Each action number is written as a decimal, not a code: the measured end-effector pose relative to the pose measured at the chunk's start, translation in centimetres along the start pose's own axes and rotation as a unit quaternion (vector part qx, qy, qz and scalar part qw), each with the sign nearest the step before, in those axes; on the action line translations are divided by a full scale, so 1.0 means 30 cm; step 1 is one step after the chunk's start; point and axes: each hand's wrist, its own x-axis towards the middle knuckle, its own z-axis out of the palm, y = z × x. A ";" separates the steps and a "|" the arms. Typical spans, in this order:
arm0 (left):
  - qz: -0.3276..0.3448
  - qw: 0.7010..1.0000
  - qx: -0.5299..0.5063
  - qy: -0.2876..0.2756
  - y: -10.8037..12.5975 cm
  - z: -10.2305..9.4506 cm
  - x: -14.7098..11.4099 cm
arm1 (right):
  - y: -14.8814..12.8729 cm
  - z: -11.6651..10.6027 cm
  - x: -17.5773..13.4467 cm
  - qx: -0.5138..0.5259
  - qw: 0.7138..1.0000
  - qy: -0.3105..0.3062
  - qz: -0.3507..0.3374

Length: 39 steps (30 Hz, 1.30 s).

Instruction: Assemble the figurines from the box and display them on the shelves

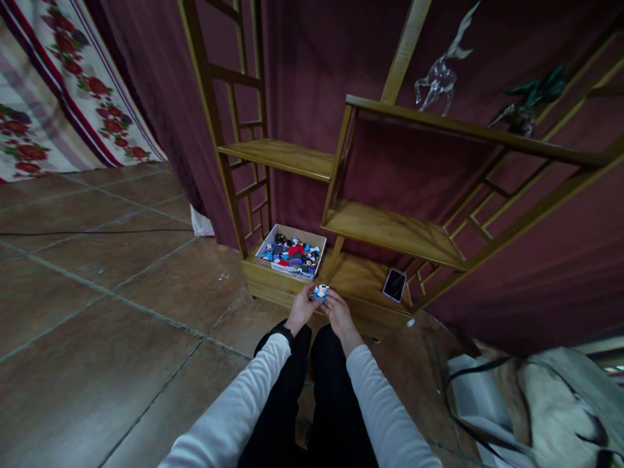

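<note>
Between my two hands I hold a small figurine (pixel 321 292), blue at its base with white and pale pink parts. My left hand (pixel 301 308) pinches its left side, and my right hand (pixel 338 311) grips its right side. Both are closed on it, in front of the low shelf's edge. Just beyond, to the left, a cardboard box (pixel 316 272) sits on the bottom shelf. It is filled with many small colourful pieces (pixel 292 252) in red, blue, purple, black and white. Their exact kind is too small to make out.
A wooden shelf unit (pixel 390 234) stands ahead, with a phone (pixel 394 285) lying on its bottom board. A clear glass horse (pixel 437 81) and a dark green winged ornament (pixel 529 101) stand on the upper board. Bags (pixel 550 403) lie at the lower right. A cable (pixel 97 232) crosses the tiled floor.
</note>
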 end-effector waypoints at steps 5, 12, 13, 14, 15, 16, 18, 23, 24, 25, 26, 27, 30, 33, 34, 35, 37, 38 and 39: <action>-0.068 0.994 -0.084 -0.010 -0.004 -0.017 0.003 | -0.007 0.017 -0.017 -0.013 1.000 -0.007 -0.014; -0.133 0.974 -0.169 -0.071 0.036 -0.033 -0.022 | -0.031 0.020 -0.036 -0.029 0.999 0.000 -0.028; -0.143 0.970 -0.180 -0.076 0.040 -0.033 -0.024 | -0.035 0.019 -0.038 -0.028 0.999 0.000 -0.031; -0.151 0.967 -0.191 -0.081 0.044 -0.033 -0.025 | -0.039 0.017 -0.040 -0.029 0.999 0.001 -0.034; -0.158 0.963 -0.199 -0.085 0.047 -0.032 -0.027 | -0.042 0.016 -0.042 -0.032 0.999 0.003 -0.038; -0.162 0.961 -0.205 -0.089 0.049 -0.030 -0.029 | -0.045 0.015 -0.043 -0.037 0.998 0.005 -0.043; -0.164 0.960 -0.208 -0.092 0.052 -0.025 -0.032 | -0.047 0.015 -0.045 -0.046 0.998 0.013 -0.052; -0.121 0.972 -0.189 -0.071 0.052 -0.011 -0.039 | -0.047 0.012 -0.047 -0.043 0.997 0.018 -0.056; -0.110 0.975 -0.184 -0.062 0.051 -0.009 -0.042 | -0.046 0.011 -0.047 -0.041 0.997 0.017 -0.055; -0.101 0.978 -0.178 -0.052 0.050 -0.007 -0.044 | -0.046 0.009 -0.047 -0.040 0.998 0.016 -0.055; -0.093 0.980 -0.171 -0.043 0.050 -0.006 -0.046 | -0.045 0.008 -0.047 -0.040 0.998 0.017 -0.055; -0.085 0.982 -0.165 -0.035 0.050 -0.006 -0.049 | -0.045 0.007 -0.047 -0.040 0.998 0.018 -0.055; -0.065 0.986 -0.151 -0.022 0.048 -0.003 -0.055 | -0.038 0.004 -0.046 -0.044 0.997 0.021 -0.055; -0.042 0.990 -0.136 -0.017 0.040 0.004 -0.058 | -0.023 -0.001 -0.042 -0.049 0.997 0.025 -0.058; -0.034 0.991 -0.128 -0.015 0.035 0.007 -0.059 | -0.016 -0.003 -0.041 -0.050 0.997 0.026 -0.059; -0.026 0.992 -0.120 -0.012 0.029 0.010 -0.059 | -0.010 -0.005 -0.040 -0.052 0.997 0.027 -0.060; -0.014 0.995 -0.096 -0.002 0.014 0.015 -0.060 | 0.003 -0.010 -0.039 -0.053 0.996 0.033 -0.060; -0.010 0.997 -0.082 0.003 0.006 0.017 -0.059 | 0.009 -0.012 -0.039 -0.054 0.996 0.037 -0.060; -0.007 0.998 -0.070 0.006 -0.002 0.018 -0.059 | 0.013 -0.013 -0.040 -0.054 0.996 0.042 -0.060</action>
